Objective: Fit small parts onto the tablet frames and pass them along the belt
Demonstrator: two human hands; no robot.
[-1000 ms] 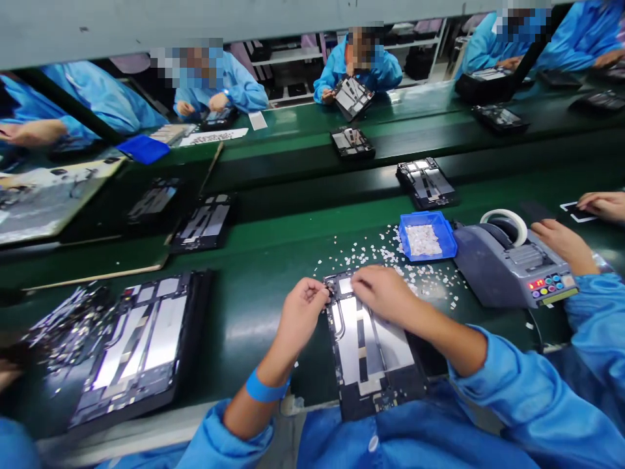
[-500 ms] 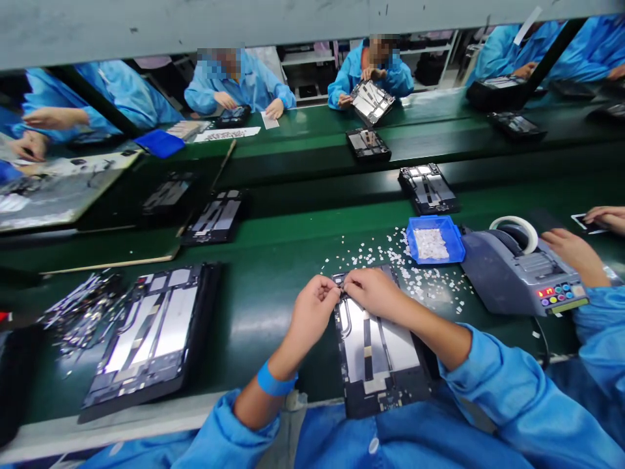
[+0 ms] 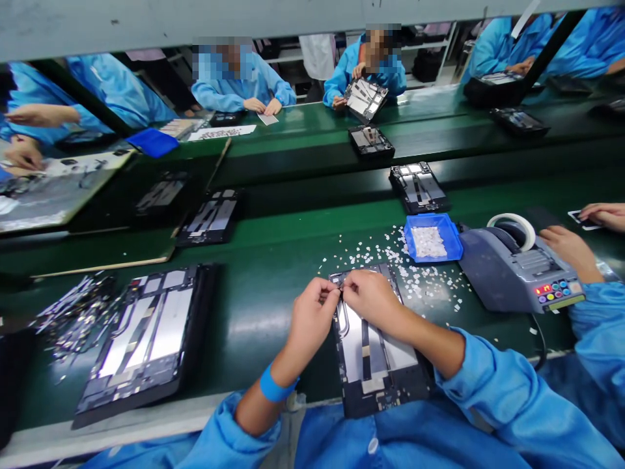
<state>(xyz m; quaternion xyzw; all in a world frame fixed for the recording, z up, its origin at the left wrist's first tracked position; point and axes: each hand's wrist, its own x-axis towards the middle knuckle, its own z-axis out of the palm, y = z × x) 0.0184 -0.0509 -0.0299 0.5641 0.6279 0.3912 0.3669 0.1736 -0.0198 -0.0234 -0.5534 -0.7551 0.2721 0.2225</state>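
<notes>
In front of me an opened tablet-like device (image 3: pixel 398 352), with silver panels and dark flat cables, lies at the table's front edge. My left hand (image 3: pixel 315 312) is closed in a pinch at its upper left corner. Beside it, my right hand (image 3: pixel 374 296) pinches at the same spot, fingertips almost touching the left ones. Whatever sits between the fingers is too small to make out. Small white pieces (image 3: pixel 415 277) lie scattered beyond the device, next to a blue tray (image 3: pixel 459 251) of similar pieces.
A tape dispenser (image 3: pixel 522 267) stands at right, near a co-worker's hand (image 3: pixel 569 251). At left lie another opened device stack (image 3: pixel 146 332) and a heap of thin strips (image 3: pixel 81 312). More devices (image 3: pixel 418 185) sit farther back, where several people in blue work.
Both my hands stay pinched at the device's corner, with barely any shift. Across the table, a co-worker has brought both hands together on a white sheet. The view has shifted slightly.
</notes>
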